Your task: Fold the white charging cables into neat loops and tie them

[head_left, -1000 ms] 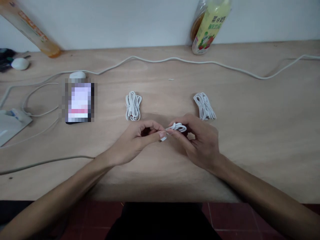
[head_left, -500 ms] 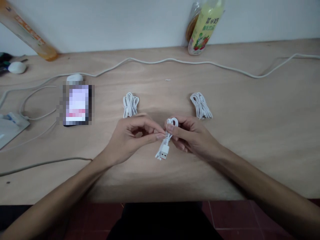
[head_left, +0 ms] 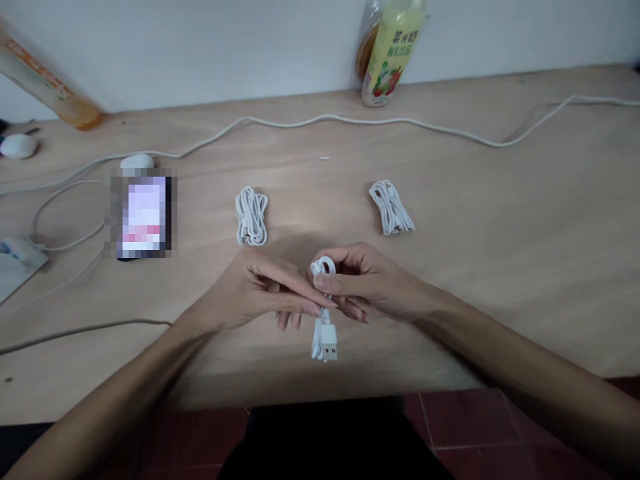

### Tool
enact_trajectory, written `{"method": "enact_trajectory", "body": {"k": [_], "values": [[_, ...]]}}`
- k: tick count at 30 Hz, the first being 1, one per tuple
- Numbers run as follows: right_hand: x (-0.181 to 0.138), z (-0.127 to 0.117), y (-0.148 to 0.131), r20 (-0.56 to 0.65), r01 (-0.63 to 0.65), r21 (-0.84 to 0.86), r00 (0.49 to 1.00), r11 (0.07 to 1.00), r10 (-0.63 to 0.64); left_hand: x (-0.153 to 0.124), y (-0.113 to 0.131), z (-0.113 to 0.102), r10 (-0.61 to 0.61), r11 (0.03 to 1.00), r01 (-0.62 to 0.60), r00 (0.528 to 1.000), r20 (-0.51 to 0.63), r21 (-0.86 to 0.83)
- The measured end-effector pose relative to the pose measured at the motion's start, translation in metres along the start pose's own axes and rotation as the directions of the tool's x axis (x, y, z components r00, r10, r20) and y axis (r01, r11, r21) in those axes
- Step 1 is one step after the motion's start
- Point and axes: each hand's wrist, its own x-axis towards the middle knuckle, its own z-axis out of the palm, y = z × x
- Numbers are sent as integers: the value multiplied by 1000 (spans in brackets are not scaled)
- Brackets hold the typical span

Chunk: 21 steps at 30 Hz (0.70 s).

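Observation:
A folded white USB cable [head_left: 329, 335] is held above the front of the table, its metal plug pointing down toward me. My right hand [head_left: 383, 283] is closed on the upper loops, thumb pressed on top. The thumb and forefinger of my left hand [head_left: 255, 283] pinch the middle of the bundle, where the fingers hide whatever binds it. Beyond my left hand lies a bundled white cable [head_left: 251, 215]. Another bundled white cable [head_left: 391, 207] rests beyond my right hand.
To the left, a phone [head_left: 144, 217] with a pixelated screen lies by a white rounded case [head_left: 137, 163]. A long white cord [head_left: 325, 119] crosses the back of the table. Against the wall stand a yellow-green bottle [head_left: 393, 57] and an orange drink bottle [head_left: 55, 87].
Both hands and the held cable have come slightly nearer to me, and the plug hangs straighter down. The whole view has shifted a little.

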Motion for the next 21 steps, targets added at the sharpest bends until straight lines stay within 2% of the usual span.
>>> {"method": "enact_trajectory", "body": {"k": [6, 12, 21], "values": [[0, 1, 1, -29, -6, 0, 1000, 1000, 6, -3, 3, 0, 112, 981, -108, 994, -14, 163], [0, 0, 2, -78, 5, -13, 997, 1000, -6, -5, 0, 4, 264, 907, -211, 959, -103, 365], [1, 5, -4, -192, 138, -83, 970, 987, -152, -7, -7, 18, 396, 840, -256, 892, -218, 478]]}}
